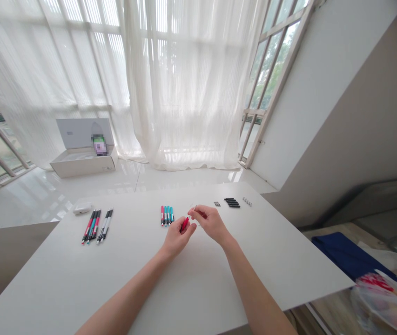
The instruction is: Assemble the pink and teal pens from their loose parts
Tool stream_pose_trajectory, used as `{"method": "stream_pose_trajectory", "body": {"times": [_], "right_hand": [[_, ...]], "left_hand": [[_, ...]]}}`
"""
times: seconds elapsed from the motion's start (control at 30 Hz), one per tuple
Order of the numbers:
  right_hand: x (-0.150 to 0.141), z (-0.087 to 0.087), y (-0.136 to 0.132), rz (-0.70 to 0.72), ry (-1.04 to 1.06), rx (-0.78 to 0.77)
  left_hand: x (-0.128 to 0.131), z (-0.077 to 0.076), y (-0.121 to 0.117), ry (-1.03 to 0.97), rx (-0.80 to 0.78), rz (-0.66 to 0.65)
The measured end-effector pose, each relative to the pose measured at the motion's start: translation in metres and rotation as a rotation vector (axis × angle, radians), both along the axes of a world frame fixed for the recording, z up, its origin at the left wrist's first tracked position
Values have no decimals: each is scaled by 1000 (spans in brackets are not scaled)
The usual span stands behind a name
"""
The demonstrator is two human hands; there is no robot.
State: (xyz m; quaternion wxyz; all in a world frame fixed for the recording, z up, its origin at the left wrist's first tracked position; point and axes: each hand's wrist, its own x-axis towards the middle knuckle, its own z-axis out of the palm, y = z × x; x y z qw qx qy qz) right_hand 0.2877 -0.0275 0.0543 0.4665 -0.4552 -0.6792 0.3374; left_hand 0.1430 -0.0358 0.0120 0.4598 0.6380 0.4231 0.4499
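Observation:
Over the middle of the white table [149, 288], my left hand [178, 236] is closed round a short red pen barrel [185, 224]. My right hand [209, 221] is pinched right beside it, on a thin clear part too small to name. Just behind my left hand lie several red and teal pen barrels [166, 215] in a row. Farther right are small black grips [232, 202] and tiny metal parts [247, 201].
Several assembled pens [97, 225] lie at the table's left, with a small white case [82, 208] behind them. An open white box [84, 153] sits on the glossy floor by the curtains. Blue cloth [345, 253] and a plastic bag [383, 291] lie at the lower right.

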Motion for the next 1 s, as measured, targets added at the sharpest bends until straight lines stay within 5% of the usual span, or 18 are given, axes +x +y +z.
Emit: {"method": "stream_pose_trajectory", "body": {"times": [0.33,1.0], "right_hand": [[1,-1,0,15,14,-82],[0,-3,1,-39,-48,2]], "left_hand": [[0,1,-1,8,-1,-12],[0,3,-1,32,3,-50]]}}
